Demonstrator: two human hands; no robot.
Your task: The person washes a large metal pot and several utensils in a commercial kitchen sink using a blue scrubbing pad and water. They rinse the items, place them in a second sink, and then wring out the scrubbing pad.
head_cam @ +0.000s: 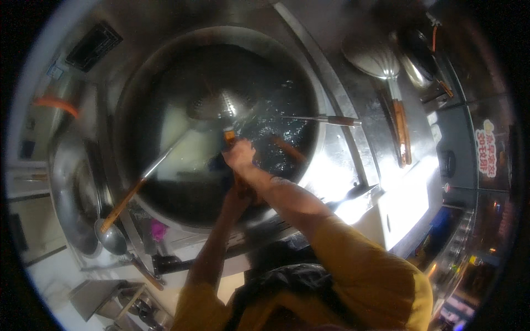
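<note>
A perforated metal strainer (pixel 225 103) is over a large round wok (pixel 138 87) holding dark, shiny liquid. My right hand (pixel 240 155) is closed around the upper part of the strainer's wooden handle (pixel 229 136). Lower on that handle, nearer my body, my left hand (pixel 240 196) grips in shadow; its fingers are hard to make out. Left of my hands, a long tool with a wooden handle (pixel 124 202) leans across the wok's rim, its metal shaft reaching inward. Across the right rim rests a thin metal tool with a short handle (pixel 341 120).
A wire skimmer (pixel 372 58) with wooden handles lies on the steel counter at right. Beyond it is a metal pan (pixel 416 66). At left stand a second metal basin (pixel 74 186) and a steel ladle (pixel 112 239). A brightly lit white panel (pixel 403 211) sits at lower right.
</note>
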